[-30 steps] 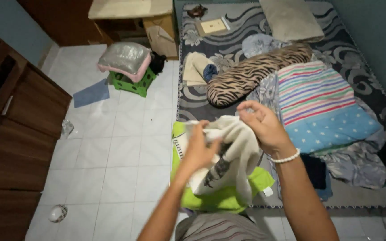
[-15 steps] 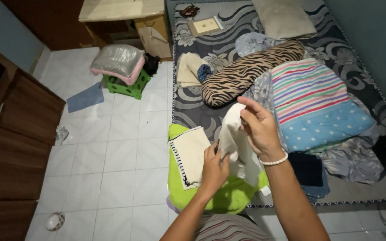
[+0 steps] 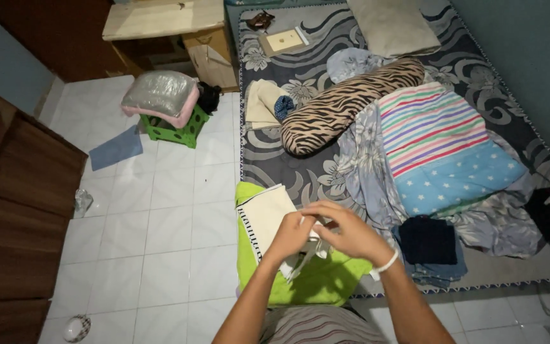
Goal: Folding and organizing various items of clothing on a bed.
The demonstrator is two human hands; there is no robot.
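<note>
1. Head view, hands: my left hand (image 3: 292, 233) and my right hand (image 3: 351, 234) meet low in the middle of the picture. Both are pressed together on a small cream cloth garment with dark print (image 3: 305, 255). The fingers of each hand are curled and pinch its upper edge, and the knuckles nearly touch. A white bead bracelet (image 3: 384, 262) sits on my right wrist.

2. Head view, the garment's place: it hangs just under my hands, over a bright lime-green fabric sheet (image 3: 310, 283) that spreads toward 6 o'clock. Touching it at 9 o'clock lies a flat folded cream cloth with a black-striped edge (image 3: 263, 220), on the same green sheet.

3. Head view, surroundings: at 12 o'clock a long zebra-striped bolster pillow (image 3: 345, 103) lies on a grey swirl-patterned mattress (image 3: 288, 172). At 2 o'clock is a rainbow-striped and blue starred blanket (image 3: 444, 146). At 3 o'clock, near my right forearm, is a dark navy folded cloth (image 3: 429, 239). At 10 o'clock, well apart on the white tiled floor (image 3: 160, 216), a green plastic stool (image 3: 176, 130) carries a wrapped pink cushion.

4. Step in hand, as I judge it: I am folding the cream garment, bringing its halves together between my hands.

5. The next move, I think, calls for a firm pinch on both corners and a level edge, so that the fold lands square beside the folded cloth.
</note>
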